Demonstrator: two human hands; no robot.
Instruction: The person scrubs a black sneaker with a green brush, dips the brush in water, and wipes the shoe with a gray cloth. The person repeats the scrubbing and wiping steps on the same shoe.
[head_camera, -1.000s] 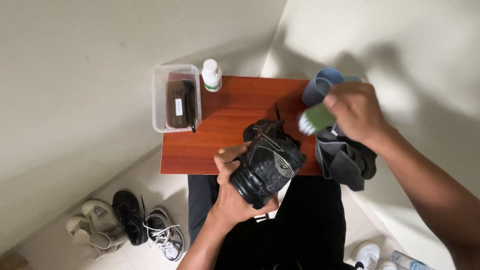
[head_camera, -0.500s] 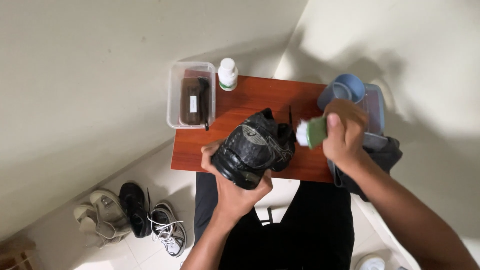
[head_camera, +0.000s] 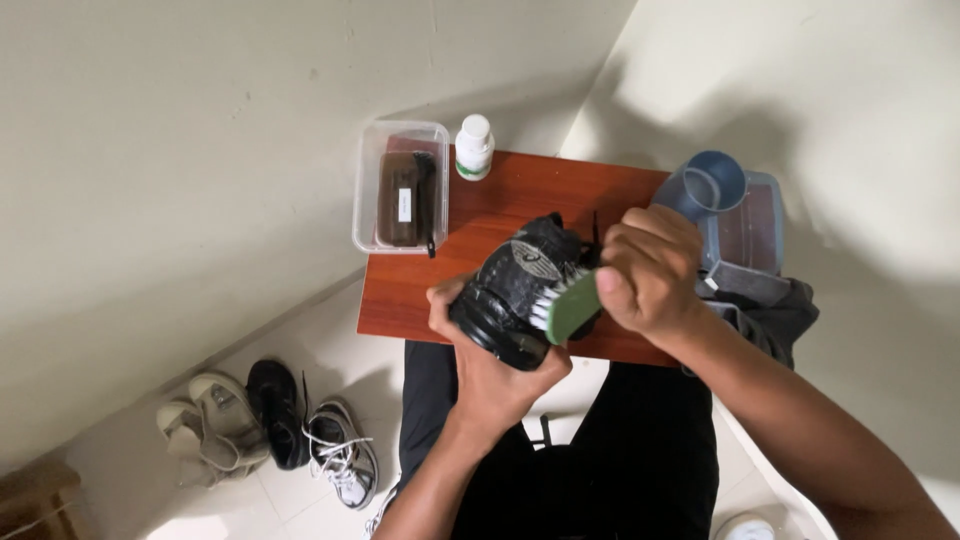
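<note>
I have the black shoe (head_camera: 515, 290) held just above the near edge of the reddish wooden surface (head_camera: 500, 200), close to frame centre, tilted with its sole toward my lap; my left hand (head_camera: 490, 375) cups it from below at 6 o'clock, fingers wrapped tight around the sole; my right hand (head_camera: 650, 270), at 3 o'clock of the shoe, has its fingers closed on a green-backed brush (head_camera: 570, 308) whose white bristles press against the shoe's side; at 11 o'clock on the surface sits a clear plastic box (head_camera: 400, 200) with a dark brown block inside, and just beside it a white bottle (head_camera: 474, 147); at 2 o'clock stands a blue cup (head_camera: 705, 188) against a clear container (head_camera: 750, 230), with dark grey cloth (head_camera: 780, 320) hanging off the edge; on the floor at 8 o'clock lie several shoes (head_camera: 270, 430)
</note>
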